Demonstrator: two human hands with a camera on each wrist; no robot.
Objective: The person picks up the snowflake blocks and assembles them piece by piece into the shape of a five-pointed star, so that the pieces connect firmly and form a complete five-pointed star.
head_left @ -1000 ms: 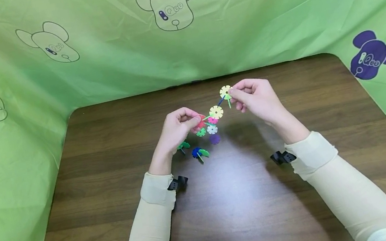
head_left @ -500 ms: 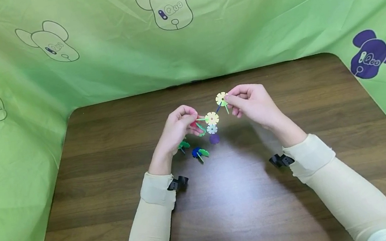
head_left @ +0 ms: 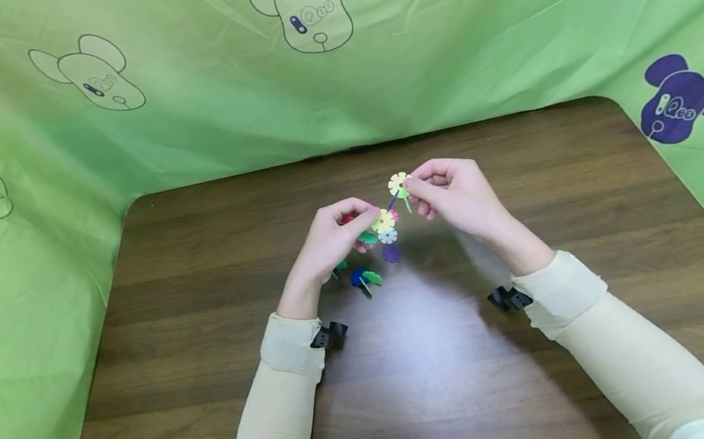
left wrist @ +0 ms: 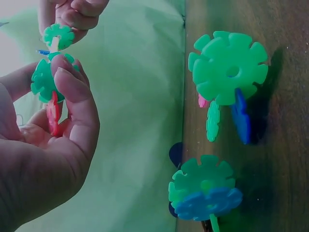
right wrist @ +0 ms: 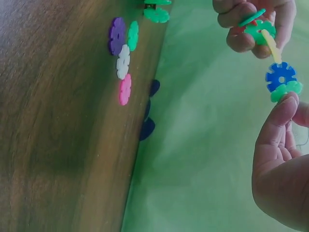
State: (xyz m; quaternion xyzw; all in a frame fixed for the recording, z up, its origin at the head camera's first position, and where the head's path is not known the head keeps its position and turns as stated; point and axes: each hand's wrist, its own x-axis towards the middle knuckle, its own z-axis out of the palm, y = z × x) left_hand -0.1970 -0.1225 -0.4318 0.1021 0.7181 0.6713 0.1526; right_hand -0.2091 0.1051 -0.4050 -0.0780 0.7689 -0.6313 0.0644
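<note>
A chain of interlocking snowflake discs is stretched between my two hands above the table. My left hand (head_left: pixel 337 237) pinches its left part, where a green disc (left wrist: pixel 44 79) and a red disc (left wrist: pixel 53 113) show in the left wrist view. A yellow disc (head_left: pixel 383 221) sits by that thumb. From there a blue disc (right wrist: pixel 280 76) links on to the other end. My right hand (head_left: pixel 453 193) pinches that end, at a green disc (right wrist: pixel 286 91) and a second yellow disc (head_left: pixel 397 183). Some joints are hidden by fingers.
Loose purple (head_left: pixel 391 253), white (head_left: pixel 388 235) and pink (right wrist: pixel 125 89) discs, plus a green disc (right wrist: pixel 133 36), lie on the wooden table (head_left: pixel 419 391). Two joined green-and-blue clusters (head_left: pixel 361 279) stand near my left wrist. Green printed cloth (head_left: pixel 209 134) surrounds the table.
My right hand has moved left and slightly down with its end of the chain. The left thumb has shifted from the red disc towards the nearer yellow disc.
</note>
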